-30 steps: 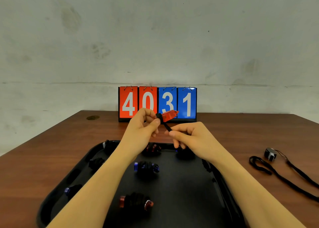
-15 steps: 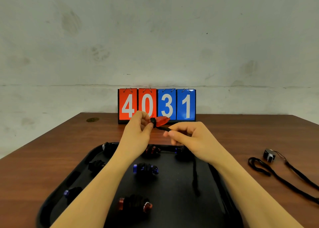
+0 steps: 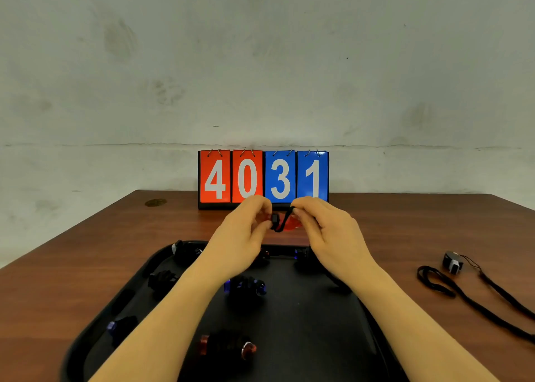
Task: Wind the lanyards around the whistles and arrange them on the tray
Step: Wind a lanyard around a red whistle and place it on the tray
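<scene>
Hands meet at the frame's centre: our left hand (image 3: 243, 231) pinches the red whistle (image 3: 291, 224), our right hand (image 3: 324, 231) pinches its black lanyard (image 3: 285, 221), looped under the whistle. We judge the whistle light, hard and slick, best held by its body; the cord is soft and limp, so it needs tension. Below, on the black tray (image 3: 318, 338), we count seven wound whistles, some partly hidden. At right, on the table (image 3: 58, 280), lies one grey whistle (image 3: 453, 261), unwound.
</scene>
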